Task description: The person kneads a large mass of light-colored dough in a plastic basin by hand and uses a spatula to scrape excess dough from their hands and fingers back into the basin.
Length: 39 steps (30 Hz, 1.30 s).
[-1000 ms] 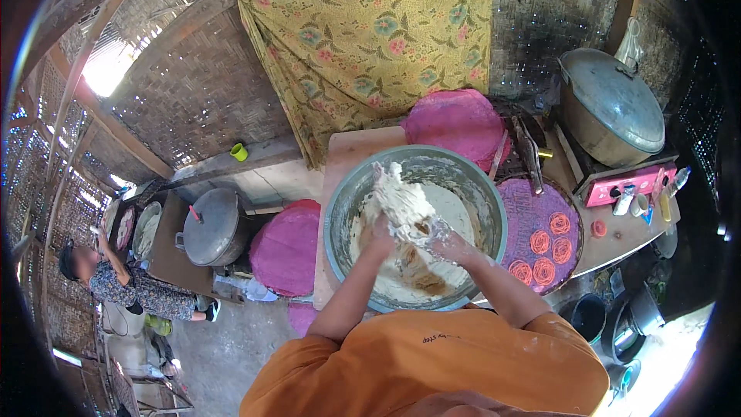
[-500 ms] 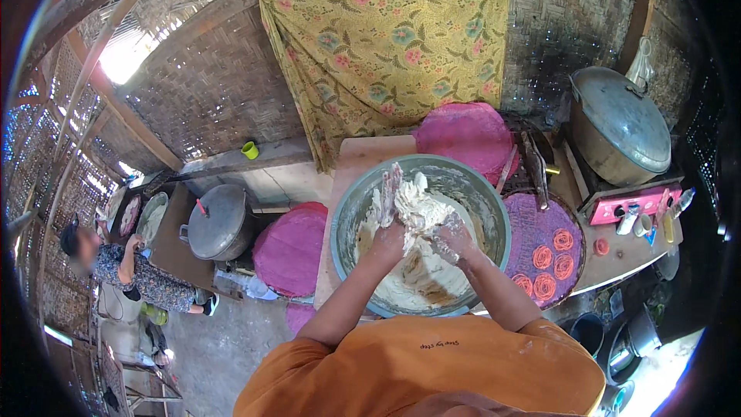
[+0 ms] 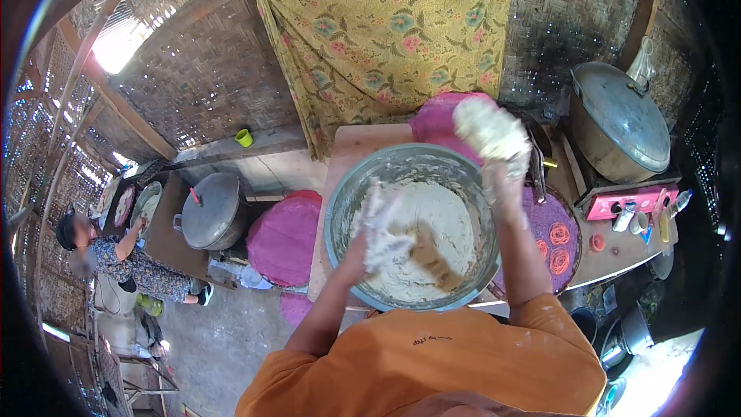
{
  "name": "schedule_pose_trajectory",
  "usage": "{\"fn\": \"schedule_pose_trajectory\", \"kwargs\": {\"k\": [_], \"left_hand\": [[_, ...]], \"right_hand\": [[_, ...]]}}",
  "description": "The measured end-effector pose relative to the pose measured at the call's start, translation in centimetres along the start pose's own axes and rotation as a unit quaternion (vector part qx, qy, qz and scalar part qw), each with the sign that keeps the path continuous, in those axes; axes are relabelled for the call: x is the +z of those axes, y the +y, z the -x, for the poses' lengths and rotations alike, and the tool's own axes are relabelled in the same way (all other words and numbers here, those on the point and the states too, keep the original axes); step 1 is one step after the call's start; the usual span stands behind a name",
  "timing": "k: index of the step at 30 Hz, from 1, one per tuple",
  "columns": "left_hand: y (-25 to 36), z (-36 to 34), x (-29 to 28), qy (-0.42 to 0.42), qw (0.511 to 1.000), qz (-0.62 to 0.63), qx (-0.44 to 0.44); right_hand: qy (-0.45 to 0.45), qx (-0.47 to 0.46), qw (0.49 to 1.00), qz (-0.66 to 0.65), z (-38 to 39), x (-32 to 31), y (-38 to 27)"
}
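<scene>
My right hand (image 3: 509, 166) is raised beyond the right rim of a big grey-green basin (image 3: 337, 243), closed on a pale lump of wet dough (image 3: 488, 127). Motion blurs both the lump and that hand. Over the left side of the basin is my left hand (image 3: 380, 228), coated in white dough and also blurred. Its fingers look stretched out and apart, with no lump in them. Inside the basin lies a broad mass of white dough (image 3: 432, 212) with a brownish patch in its near part.
Round pink trays (image 3: 284, 239) stand left of and behind the basin. On the right, a purple tray (image 3: 567, 216) carries orange coils near a pink stove (image 3: 629, 202) with a large lidded pot (image 3: 621, 120). Another lidded pot (image 3: 212, 212) and a person (image 3: 127, 251) are at left.
My hands were together over the basin with dough between them. The right has swung up and right with the lump; the left has parted from it and lowered.
</scene>
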<state>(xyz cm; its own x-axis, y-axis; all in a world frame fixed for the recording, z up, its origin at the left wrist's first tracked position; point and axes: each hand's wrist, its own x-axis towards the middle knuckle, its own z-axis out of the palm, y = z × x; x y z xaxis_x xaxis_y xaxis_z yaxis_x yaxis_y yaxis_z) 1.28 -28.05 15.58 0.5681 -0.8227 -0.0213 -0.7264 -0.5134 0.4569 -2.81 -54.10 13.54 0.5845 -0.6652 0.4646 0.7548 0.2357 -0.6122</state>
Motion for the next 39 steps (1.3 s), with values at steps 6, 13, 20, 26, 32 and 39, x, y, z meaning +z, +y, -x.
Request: {"fn": "schedule_pose_trajectory", "kwargs": {"k": [6, 13, 20, 26, 32, 39], "left_hand": [[-0.9, 1.4, -2.6, 0.075, 0.905, 0.403, -0.111], [0.6, 1.5, -2.4, 0.069, 0.872, 0.436, -0.209], [4.1, -1.6, -0.7, 0.057, 0.833, 0.461, -0.300], [7.7, -2.1, 1.9, 0.054, 0.788, 0.482, -0.379], [5.2, -1.9, 3.7, 0.081, 0.811, 0.432, -0.385], [-2.5, -3.7, 5.4, 0.271, 0.926, 0.227, -0.131]], "right_hand": [[-0.209, -0.005, 0.929, 0.305, 2.2, -1.5, 2.5], [-0.706, 0.316, 0.408, 0.485, 7.1, -4.4, 4.2], [-0.377, 0.344, 0.798, 0.319, 7.8, -5.0, 4.8], [-0.173, 0.458, 0.834, 0.256, 14.5, -2.5, 4.9], [-0.007, 0.538, 0.836, 0.104, 16.1, -3.5, 4.4], [0.072, 0.472, 0.867, -0.141, 16.5, -3.2, 5.6]]}}
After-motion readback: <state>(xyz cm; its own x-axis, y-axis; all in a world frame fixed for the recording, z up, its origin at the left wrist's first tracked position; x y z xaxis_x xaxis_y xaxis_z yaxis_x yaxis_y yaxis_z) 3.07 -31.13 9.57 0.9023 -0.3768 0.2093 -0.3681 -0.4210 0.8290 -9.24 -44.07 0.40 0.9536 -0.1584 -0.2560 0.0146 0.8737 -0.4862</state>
